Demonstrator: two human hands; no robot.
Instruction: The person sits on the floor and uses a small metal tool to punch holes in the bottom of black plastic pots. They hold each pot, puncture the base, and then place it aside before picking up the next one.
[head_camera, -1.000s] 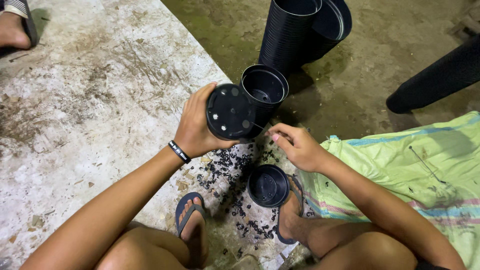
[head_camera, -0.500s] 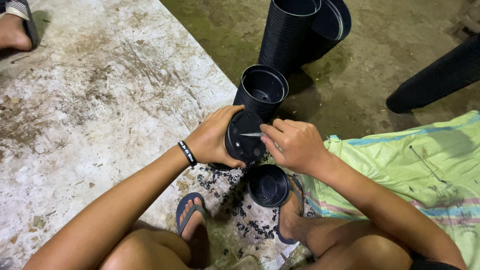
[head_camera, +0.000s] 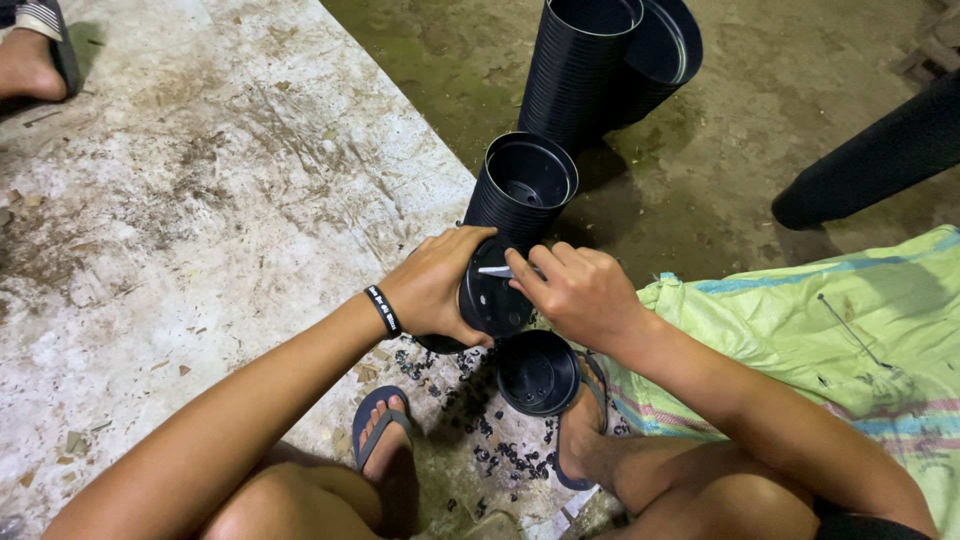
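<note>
Both hands (head_camera: 432, 290) on black pot (head_camera: 492, 300)

Pot (head_camera: 492, 295) in your hands: black. Blade (head_camera: 495, 271) on its base: pale grey. Your left wristband (head_camera: 383, 310): black, white marks. Stacked pots (head_camera: 578, 70) far: black, ribbed. Sack (head_camera: 835, 340) right: light green, blue and pink stripes. Your sandals (head_camera: 372, 428) near: dark blue. Slab (head_camera: 200, 200) left: whitish, brown-stained.
</note>
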